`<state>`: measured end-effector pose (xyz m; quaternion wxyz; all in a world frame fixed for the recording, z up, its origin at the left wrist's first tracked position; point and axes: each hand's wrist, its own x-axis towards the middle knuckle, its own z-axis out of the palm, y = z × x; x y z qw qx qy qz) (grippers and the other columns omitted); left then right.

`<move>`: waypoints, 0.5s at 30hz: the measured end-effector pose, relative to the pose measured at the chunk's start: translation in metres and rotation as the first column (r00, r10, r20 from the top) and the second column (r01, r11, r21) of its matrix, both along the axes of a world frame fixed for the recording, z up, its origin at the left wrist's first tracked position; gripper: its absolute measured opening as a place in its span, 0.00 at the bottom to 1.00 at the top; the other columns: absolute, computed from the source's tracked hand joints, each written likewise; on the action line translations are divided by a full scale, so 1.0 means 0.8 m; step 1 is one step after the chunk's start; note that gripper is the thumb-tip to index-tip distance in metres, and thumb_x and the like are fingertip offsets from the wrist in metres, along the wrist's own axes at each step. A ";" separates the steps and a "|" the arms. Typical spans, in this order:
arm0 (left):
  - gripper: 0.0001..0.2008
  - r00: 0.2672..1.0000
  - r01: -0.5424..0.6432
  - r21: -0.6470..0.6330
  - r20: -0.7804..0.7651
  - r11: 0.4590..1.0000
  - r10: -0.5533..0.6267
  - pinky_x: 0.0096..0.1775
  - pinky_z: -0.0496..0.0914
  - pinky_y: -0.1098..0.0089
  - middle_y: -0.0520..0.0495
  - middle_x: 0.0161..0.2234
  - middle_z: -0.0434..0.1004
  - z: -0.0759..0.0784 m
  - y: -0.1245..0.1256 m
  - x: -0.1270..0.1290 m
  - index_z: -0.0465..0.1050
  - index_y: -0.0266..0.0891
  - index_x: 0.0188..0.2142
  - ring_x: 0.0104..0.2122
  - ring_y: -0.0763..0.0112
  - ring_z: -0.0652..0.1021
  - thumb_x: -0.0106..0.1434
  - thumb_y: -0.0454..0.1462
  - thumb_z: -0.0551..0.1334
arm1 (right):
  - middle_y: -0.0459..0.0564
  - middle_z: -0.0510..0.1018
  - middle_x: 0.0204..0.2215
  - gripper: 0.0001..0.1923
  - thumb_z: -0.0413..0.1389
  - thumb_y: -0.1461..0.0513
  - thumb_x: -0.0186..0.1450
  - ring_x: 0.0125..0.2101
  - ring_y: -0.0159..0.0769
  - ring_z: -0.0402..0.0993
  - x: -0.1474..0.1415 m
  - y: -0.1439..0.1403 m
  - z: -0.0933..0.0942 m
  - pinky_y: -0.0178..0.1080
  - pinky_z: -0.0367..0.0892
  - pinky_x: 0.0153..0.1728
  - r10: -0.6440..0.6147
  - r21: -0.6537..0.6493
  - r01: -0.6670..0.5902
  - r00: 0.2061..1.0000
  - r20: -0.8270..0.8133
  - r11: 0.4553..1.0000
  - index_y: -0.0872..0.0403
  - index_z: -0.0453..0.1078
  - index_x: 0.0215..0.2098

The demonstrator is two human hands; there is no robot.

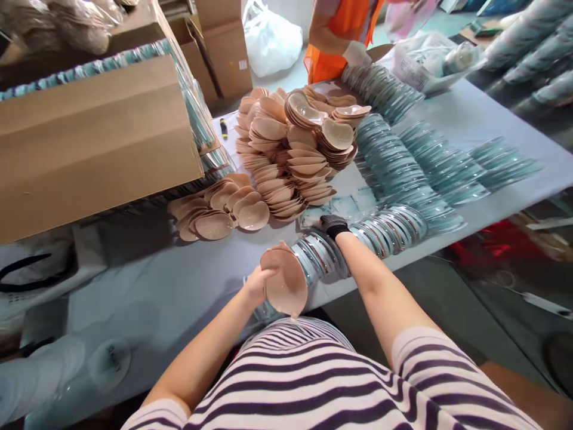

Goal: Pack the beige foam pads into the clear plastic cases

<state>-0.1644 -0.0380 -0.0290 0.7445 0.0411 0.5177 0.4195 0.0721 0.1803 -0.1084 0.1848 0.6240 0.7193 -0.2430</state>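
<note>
My bare left hand (258, 283) grips a beige bra cup (289, 285) by its left edge, thumb over the inner face. The cup is held upright at the near end of a row of clear plastic shells (387, 230). My right hand (334, 225), in a dark glove, is closed over the middle of that row, its fingertips partly hidden. Beyond my hands, nested beige cups (280, 200) are heaped on the table (188, 286), with a smaller group (215, 226) spread out to the left.
A large cardboard box (98, 143) takes up the left side. More rows of clear shells (398, 161) lie at right. Across the table stands a person in an orange vest (333, 42) with a white-gloved hand (357, 54). Stacked clear discs (49, 370) sit at lower left.
</note>
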 end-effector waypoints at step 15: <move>0.23 0.997 -0.027 0.034 0.073 0.999 0.024 0.51 0.73 0.56 0.40 0.43 0.83 -0.027 -0.005 -0.004 0.77 0.36 0.46 0.46 0.52 0.81 0.49 0.35 0.72 | 0.47 0.77 0.29 0.14 0.61 0.52 0.60 0.30 0.32 0.70 -0.050 -0.098 0.222 0.35 0.68 0.32 -0.012 0.037 0.146 0.323 -0.946 0.989 0.56 0.74 0.32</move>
